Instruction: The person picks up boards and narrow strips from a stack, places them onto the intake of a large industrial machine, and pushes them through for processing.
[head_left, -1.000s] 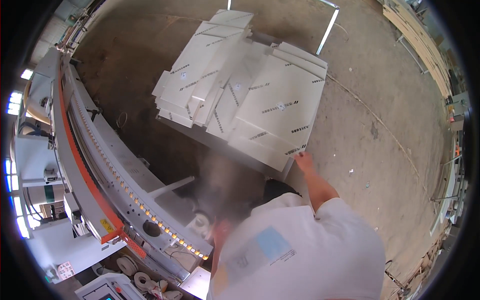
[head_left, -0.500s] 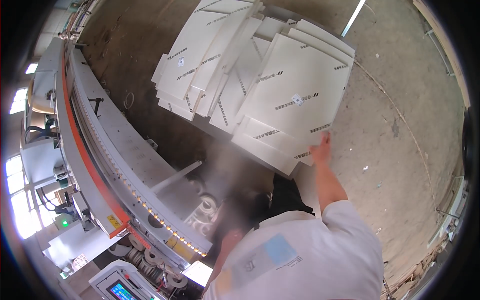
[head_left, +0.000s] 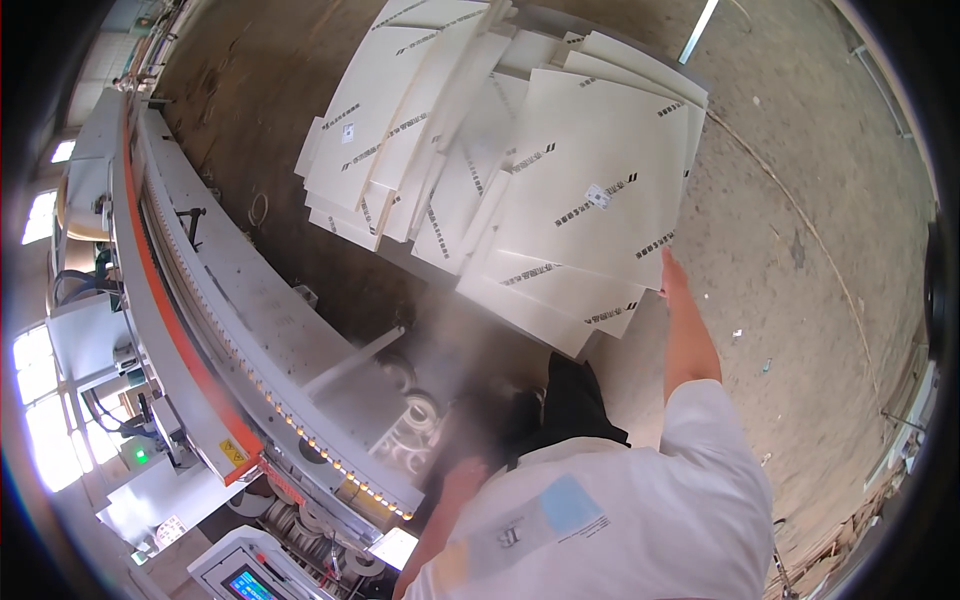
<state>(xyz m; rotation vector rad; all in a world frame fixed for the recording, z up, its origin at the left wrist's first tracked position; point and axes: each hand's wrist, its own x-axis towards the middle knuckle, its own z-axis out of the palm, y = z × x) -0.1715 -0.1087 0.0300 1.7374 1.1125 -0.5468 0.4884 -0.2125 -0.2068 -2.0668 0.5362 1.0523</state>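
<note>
My right arm reaches forward, and my right hand (head_left: pixel 674 272) is closed at the near right corner of the top white panel (head_left: pixel 590 150). Some of its fingers are hidden at the panel's edge. This large flat panel lies on a stack, with a small white label near its middle and rows of dark print. Beneath its near edge, smaller white panels (head_left: pixel 545 295) stick out. My left hand (head_left: pixel 466 478) hangs low beside my body, near the machine; it is blurred and its fingers do not show clearly.
Another stack of white panels (head_left: pixel 390 110) leans up against the first on its left. A long grey machine (head_left: pixel 240 270) with an orange strip and a row of rollers runs along the left. Its control screen (head_left: pixel 245 580) sits at the lower left. White rolls (head_left: pixel 415 420) lie by the machine.
The top panel has turned slightly and shifted over the stack, its far edge moving left. My right hand has moved a little right and forward with its corner. My left hand stays low.
</note>
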